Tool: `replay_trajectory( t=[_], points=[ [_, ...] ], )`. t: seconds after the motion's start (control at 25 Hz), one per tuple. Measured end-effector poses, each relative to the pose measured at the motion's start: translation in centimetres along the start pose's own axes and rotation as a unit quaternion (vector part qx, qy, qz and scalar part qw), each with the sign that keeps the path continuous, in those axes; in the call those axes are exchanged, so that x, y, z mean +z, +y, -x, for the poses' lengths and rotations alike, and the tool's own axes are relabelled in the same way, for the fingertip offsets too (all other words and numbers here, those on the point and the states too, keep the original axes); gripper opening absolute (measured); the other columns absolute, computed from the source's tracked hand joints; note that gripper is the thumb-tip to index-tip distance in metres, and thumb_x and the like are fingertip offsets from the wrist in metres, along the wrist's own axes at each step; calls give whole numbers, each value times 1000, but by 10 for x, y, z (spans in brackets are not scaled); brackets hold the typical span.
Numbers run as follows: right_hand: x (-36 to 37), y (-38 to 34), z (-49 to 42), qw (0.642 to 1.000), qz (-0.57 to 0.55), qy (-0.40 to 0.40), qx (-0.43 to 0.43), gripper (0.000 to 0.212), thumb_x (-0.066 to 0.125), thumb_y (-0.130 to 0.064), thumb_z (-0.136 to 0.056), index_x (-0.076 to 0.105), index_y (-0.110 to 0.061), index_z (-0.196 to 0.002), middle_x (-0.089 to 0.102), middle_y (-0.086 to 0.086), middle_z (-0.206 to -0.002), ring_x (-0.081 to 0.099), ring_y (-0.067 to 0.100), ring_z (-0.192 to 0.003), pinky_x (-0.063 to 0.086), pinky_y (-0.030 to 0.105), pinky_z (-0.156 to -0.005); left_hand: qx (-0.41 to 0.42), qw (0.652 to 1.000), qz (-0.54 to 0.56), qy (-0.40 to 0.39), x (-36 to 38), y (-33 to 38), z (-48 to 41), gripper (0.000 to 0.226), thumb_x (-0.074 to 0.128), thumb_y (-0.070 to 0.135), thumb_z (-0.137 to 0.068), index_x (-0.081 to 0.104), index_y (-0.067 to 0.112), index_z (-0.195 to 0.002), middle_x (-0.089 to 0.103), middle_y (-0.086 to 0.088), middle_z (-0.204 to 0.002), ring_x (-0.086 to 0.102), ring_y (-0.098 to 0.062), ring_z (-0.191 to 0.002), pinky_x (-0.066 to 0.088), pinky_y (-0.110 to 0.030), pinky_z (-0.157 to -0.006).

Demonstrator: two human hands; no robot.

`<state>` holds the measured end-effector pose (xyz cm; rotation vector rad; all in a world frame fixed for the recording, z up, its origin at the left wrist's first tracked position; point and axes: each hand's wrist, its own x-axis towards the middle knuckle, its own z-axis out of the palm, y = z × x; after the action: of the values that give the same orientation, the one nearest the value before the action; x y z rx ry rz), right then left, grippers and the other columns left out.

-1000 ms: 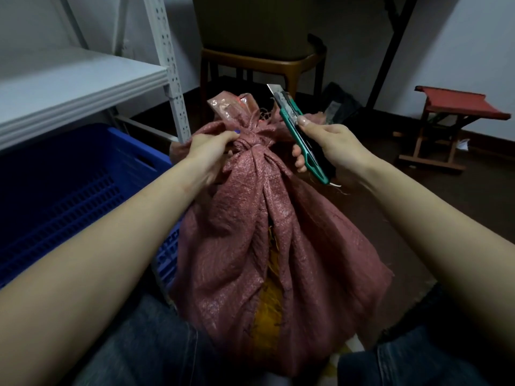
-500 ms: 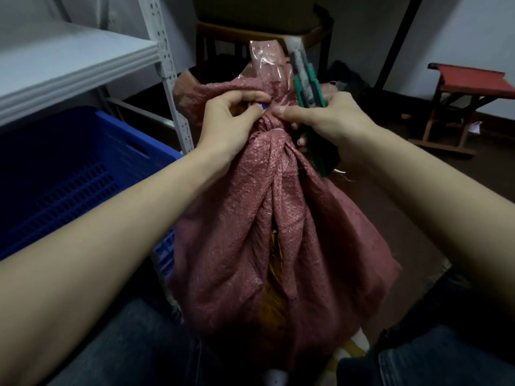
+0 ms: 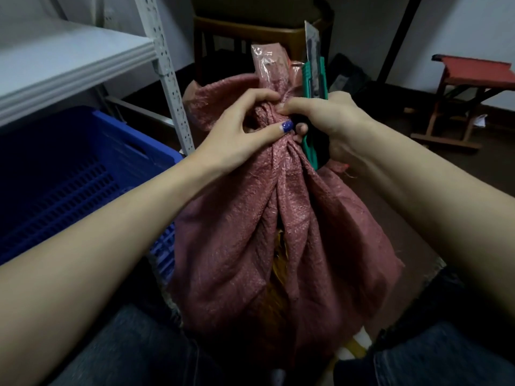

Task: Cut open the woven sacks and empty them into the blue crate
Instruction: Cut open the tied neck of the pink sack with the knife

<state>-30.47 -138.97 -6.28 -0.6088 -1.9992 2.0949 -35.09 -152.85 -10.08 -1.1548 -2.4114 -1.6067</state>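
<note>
A full pink woven sack stands upright between my knees, its neck bunched into a knot with clear tape at the top. My left hand pinches the knot from the left, thumb across the neck. My right hand grips a green utility knife with its blade pointing up, while the forefinger presses on the knot. Something yellow shows through a gap low in the sack's front. The blue crate sits at my left, right beside the sack.
A white metal shelf with a perforated upright hangs over the crate. A wooden chair stands just behind the sack. A small red stool is at the far right on the dark floor.
The right hand has swung the knife from slanting beside the sack to upright against the neck. Both hands have closed in on the knot, and the left thumb now lies across it.
</note>
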Motion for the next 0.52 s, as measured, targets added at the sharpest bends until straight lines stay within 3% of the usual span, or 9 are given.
replay_trajectory(
  t=[0.16, 0.24, 0.4, 0.52],
  points=[
    [-7, 0, -1, 994, -32, -34, 104, 14, 65, -4, -82, 53, -8, -79, 43, -4, -32, 38, 4, -28, 42, 12, -38, 13, 997, -22, -79, -3, -2, 2, 49, 66, 36, -81, 50, 29, -126, 56, 17, -118, 52, 4, -113, 41, -19, -102],
    [-9, 1, -1, 984, -43, -63, 159, 22, 62, -9, -86, 50, -14, -67, 38, -6, -31, 36, 3, -28, 41, 9, -41, 2, 995, -47, -91, -2, -4, 3, 56, 71, 38, -77, 50, 27, -128, 57, 11, -124, 51, 2, -116, 37, -17, -105],
    [-13, -1, 1, 981, -47, -75, 175, 29, 61, -13, -86, 46, -18, -62, 35, -9, -32, 37, 2, -29, 39, 13, -48, -2, 993, -72, -96, -1, -2, 2, 71, 77, 44, -67, 51, 19, -129, 58, 6, -125, 52, -4, -117, 38, -22, -105],
    [-14, 0, 1, 979, -60, -76, 177, 29, 61, -12, -86, 46, -18, -62, 36, -9, -32, 38, 2, -29, 38, 11, -47, -13, 991, -111, -80, 2, -3, 0, 67, 78, 36, -70, 51, 18, -128, 59, 3, -123, 54, -9, -116, 39, -30, -106]
  ],
)
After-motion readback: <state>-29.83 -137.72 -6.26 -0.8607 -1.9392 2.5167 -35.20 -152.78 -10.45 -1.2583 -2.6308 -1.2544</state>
